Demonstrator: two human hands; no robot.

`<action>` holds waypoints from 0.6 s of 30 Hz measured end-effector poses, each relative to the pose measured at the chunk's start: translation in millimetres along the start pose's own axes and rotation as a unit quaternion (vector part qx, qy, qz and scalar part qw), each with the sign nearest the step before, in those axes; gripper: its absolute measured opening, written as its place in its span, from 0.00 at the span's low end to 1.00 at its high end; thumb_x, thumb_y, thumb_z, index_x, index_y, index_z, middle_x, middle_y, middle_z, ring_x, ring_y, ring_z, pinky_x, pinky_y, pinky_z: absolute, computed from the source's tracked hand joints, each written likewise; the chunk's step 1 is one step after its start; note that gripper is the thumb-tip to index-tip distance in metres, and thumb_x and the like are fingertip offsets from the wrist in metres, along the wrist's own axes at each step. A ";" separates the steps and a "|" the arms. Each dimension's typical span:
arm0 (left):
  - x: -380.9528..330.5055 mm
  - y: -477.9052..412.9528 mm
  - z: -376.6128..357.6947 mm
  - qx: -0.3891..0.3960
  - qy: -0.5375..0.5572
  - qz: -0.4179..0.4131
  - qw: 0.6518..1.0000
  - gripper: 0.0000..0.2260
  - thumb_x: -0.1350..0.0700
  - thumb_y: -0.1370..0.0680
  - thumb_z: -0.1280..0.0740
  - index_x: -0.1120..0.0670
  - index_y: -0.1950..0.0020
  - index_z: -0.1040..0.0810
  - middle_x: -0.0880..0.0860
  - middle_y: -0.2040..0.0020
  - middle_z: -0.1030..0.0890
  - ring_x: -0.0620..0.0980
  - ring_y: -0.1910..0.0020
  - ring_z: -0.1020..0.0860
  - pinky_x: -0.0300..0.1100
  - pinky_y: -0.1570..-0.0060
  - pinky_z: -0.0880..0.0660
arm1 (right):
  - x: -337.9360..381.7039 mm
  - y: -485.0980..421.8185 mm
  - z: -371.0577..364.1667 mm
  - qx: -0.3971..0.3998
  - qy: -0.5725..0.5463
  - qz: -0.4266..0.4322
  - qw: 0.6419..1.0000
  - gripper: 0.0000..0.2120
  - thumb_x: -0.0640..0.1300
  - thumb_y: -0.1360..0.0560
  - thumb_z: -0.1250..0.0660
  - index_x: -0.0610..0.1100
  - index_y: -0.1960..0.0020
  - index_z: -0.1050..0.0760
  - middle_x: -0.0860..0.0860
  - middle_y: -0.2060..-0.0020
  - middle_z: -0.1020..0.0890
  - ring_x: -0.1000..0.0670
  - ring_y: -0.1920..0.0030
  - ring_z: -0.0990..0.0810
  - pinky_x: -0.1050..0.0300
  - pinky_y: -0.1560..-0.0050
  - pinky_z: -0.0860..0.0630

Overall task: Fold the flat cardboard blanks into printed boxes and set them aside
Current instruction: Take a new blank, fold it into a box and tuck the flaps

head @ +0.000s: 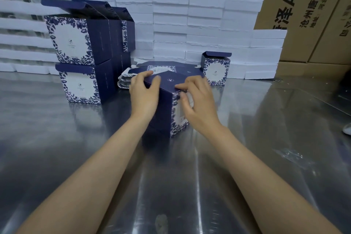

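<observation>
A navy box with a blue floral print (164, 112) stands in the middle of the steel table (76, 148). My left hand (144, 95) grips its upper left edge, thumb over the top flap. My right hand (197, 100) presses on the top flap and right printed face. Right behind the box lies a pile of flat printed blanks (152, 69). Folded boxes with open lids are stacked two high at the left (76, 43), with the lower one (81, 85) on the table. One small folded box (216, 70) stands alone at the right.
A wall of stacked white foam trays (190, 24) runs along the back of the table. Brown shipping cartons (303, 15) stand behind and to the right. Crumpled clear film (290, 154) lies on the table at the right.
</observation>
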State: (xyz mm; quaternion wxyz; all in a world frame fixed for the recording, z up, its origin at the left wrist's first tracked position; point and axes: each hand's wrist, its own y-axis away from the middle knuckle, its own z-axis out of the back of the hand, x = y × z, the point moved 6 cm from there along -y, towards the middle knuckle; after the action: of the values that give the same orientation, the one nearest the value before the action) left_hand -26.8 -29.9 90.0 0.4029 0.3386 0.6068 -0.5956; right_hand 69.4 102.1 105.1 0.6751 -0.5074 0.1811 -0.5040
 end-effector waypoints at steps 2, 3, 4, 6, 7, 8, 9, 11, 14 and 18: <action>1.8 3.2 -7.7 0.041 0.001 0.027 0.999 0.17 0.47 0.22 0.34 0.48 0.34 0.28 0.45 0.35 0.34 0.45 0.34 0.35 0.40 0.35 0.38 | 8.6 0.4 -3.5 -0.008 -0.005 0.029 1.000 0.12 0.33 0.27 0.37 0.39 0.46 0.21 0.45 0.52 0.22 0.44 0.49 0.26 0.42 0.38 0.32; 2.4 3.2 -10.6 0.061 0.015 0.036 0.997 0.18 0.49 0.22 0.34 0.47 0.33 0.30 0.45 0.35 0.36 0.45 0.34 0.35 0.40 0.36 0.38 | 11.1 0.6 -3.4 -0.011 -0.019 0.036 0.999 0.15 0.32 0.28 0.37 0.40 0.44 0.22 0.47 0.52 0.21 0.46 0.49 0.26 0.44 0.39 0.31; 2.6 2.5 -12.1 0.077 0.031 0.043 0.996 0.19 0.52 0.23 0.34 0.47 0.32 0.30 0.46 0.34 0.36 0.45 0.34 0.35 0.39 0.37 0.38 | 11.8 0.6 -2.3 -0.014 -0.038 0.036 0.999 0.18 0.31 0.29 0.38 0.40 0.42 0.23 0.48 0.53 0.21 0.48 0.50 0.27 0.47 0.41 0.31; 4.1 0.2 -13.4 0.101 0.051 0.054 0.992 0.20 0.55 0.23 0.35 0.47 0.31 0.31 0.47 0.33 0.36 0.44 0.35 0.34 0.38 0.39 0.38 | 8.1 0.3 0.8 -0.018 -0.075 0.025 0.997 0.22 0.30 0.31 0.40 0.40 0.38 0.26 0.49 0.55 0.22 0.51 0.51 0.28 0.52 0.45 0.31; 4.6 -0.7 -14.0 0.107 0.054 0.058 0.991 0.20 0.56 0.23 0.36 0.47 0.30 0.31 0.47 0.32 0.36 0.44 0.34 0.33 0.38 0.39 0.37 | 5.1 0.3 2.6 -0.023 -0.089 0.017 0.996 0.23 0.29 0.32 0.40 0.39 0.38 0.27 0.50 0.55 0.22 0.51 0.52 0.27 0.52 0.44 0.31; 4.4 -1.8 -14.6 0.108 0.058 0.062 0.991 0.21 0.57 0.23 0.36 0.47 0.30 0.31 0.48 0.32 0.36 0.45 0.34 0.33 0.39 0.38 0.37 | 1.8 0.3 4.7 -0.032 -0.098 0.010 0.995 0.24 0.29 0.33 0.41 0.38 0.38 0.27 0.51 0.55 0.22 0.51 0.52 0.26 0.51 0.43 0.31; 4.4 -2.7 -15.4 0.107 0.062 0.066 0.990 0.21 0.57 0.23 0.36 0.47 0.31 0.30 0.48 0.32 0.36 0.45 0.34 0.33 0.40 0.36 0.36 | -2.1 0.3 7.0 -0.044 -0.100 0.004 0.994 0.23 0.29 0.34 0.41 0.37 0.39 0.28 0.52 0.56 0.22 0.51 0.52 0.25 0.48 0.41 0.31; 3.8 -2.3 -16.3 0.108 0.069 0.069 0.989 0.20 0.58 0.23 0.36 0.47 0.32 0.30 0.48 0.33 0.36 0.46 0.33 0.33 0.41 0.34 0.36 | -14.3 0.3 11.8 -0.071 -0.086 -0.017 0.994 0.22 0.29 0.34 0.41 0.37 0.41 0.28 0.54 0.56 0.22 0.51 0.51 0.23 0.42 0.33 0.35; 4.0 -1.2 -16.2 0.117 0.073 0.067 0.988 0.19 0.57 0.23 0.36 0.45 0.33 0.29 0.47 0.33 0.36 0.46 0.33 0.33 0.42 0.33 0.37 | -38.2 1.7 18.0 -0.099 -0.053 -0.080 0.990 0.22 0.30 0.34 0.44 0.39 0.41 0.28 0.55 0.54 0.20 0.50 0.46 0.25 0.38 0.28 0.41; 5.8 0.7 -12.4 0.094 0.053 0.045 0.993 0.20 0.50 0.26 0.36 0.45 0.34 0.28 0.47 0.34 0.32 0.46 0.36 0.30 0.43 0.34 0.34 | -43.6 14.0 7.9 -0.060 -0.027 -0.080 0.995 0.22 0.35 0.29 0.43 0.39 0.35 0.30 0.47 0.41 0.25 0.49 0.37 0.32 0.39 0.32 0.36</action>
State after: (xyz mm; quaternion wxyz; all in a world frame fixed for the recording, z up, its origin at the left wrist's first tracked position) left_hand -29.8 -17.9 84.1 0.3637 0.4329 0.5527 -0.6123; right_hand 63.7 143.4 84.6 0.6051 -0.5734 0.1520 -0.5309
